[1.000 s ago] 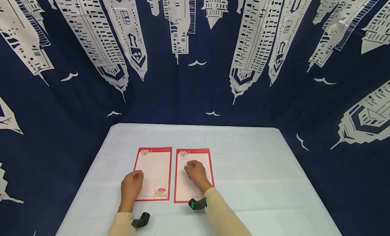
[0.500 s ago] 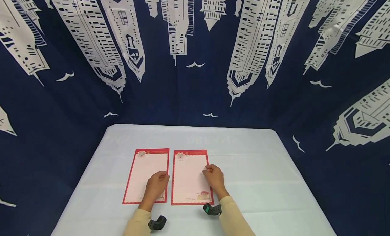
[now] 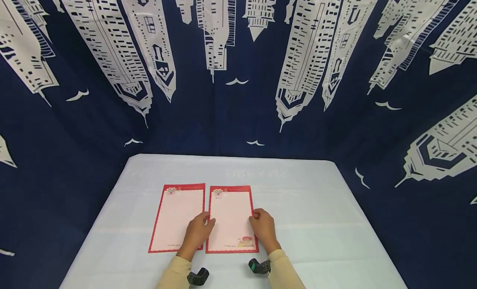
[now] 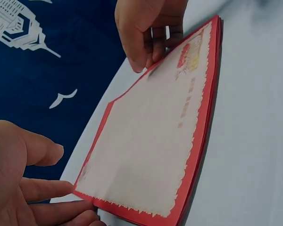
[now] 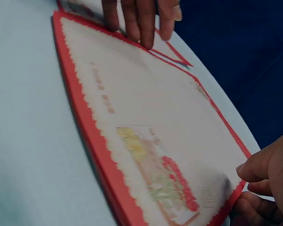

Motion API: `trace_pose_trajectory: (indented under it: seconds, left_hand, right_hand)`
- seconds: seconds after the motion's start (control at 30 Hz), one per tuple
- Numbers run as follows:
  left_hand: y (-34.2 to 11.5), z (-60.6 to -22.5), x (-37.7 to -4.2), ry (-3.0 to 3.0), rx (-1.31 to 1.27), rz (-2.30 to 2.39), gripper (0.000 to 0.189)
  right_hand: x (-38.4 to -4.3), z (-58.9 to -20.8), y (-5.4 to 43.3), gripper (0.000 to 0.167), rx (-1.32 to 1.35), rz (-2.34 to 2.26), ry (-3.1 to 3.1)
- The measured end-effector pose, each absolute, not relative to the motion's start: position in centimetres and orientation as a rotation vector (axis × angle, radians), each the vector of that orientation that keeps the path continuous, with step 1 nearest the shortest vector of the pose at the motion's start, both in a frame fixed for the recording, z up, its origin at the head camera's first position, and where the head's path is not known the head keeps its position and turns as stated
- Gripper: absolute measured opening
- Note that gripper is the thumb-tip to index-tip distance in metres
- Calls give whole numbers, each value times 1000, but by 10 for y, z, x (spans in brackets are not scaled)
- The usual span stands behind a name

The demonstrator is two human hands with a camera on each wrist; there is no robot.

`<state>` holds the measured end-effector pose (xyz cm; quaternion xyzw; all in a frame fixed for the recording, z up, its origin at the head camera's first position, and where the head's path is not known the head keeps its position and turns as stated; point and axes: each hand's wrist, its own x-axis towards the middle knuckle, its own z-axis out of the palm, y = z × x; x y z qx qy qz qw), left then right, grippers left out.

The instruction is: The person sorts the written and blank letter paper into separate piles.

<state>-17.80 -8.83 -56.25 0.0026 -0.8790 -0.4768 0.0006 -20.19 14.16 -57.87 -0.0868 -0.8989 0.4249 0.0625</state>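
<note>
Red-bordered pale paper stack [image 3: 231, 222] is lying on the white table [image 3: 316, 206], about midway between the table's left and right edges and short of its far edge. Printing is showing on it: a flower motif [image 3: 218, 192] at its far-left corner and a coloured picture [image 3: 246, 242] at its near-right corner. The right hand [image 3: 264, 229] is pinching the stack's right edge, its thumb lying on top and its fingers curling under. The left hand [image 3: 199, 229] is touching the stack's left edge with nearly straight fingers, its thumb standing apart from them. A second red-bordered sheet [image 3: 175, 214] is lying just beside the stack, nearer the table's left edge, and the left hand is partly covering it. Cream sleeves [image 3: 285, 270] are covering both arms, and a black wrist device [image 3: 258, 266] is sitting at each wrist. Beyond the table's far edge, dark blue cloth [image 3: 212, 127] is hanging, bearing white building and bird prints.
</note>
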Motion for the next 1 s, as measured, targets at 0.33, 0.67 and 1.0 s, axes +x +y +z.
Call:
trace_pose_trajectory:
  seconds: [0.33, 0.67, 1.0]
  left_hand:
    - [-84, -564, -177, -2744, 22, -1442, 36]
    - [-81, -568, -177, -2670, 90, -1521, 36]
    - [-80, -568, -177, -2613, 132, -1621, 33]
  right_hand:
    - [-196, -582, 136, 23, -249, 1243, -2697]
    - [-198, -589, 139, 18, -228, 1283, -2598]
    - [-197, -589, 141, 19, -282, 1387, -2526]
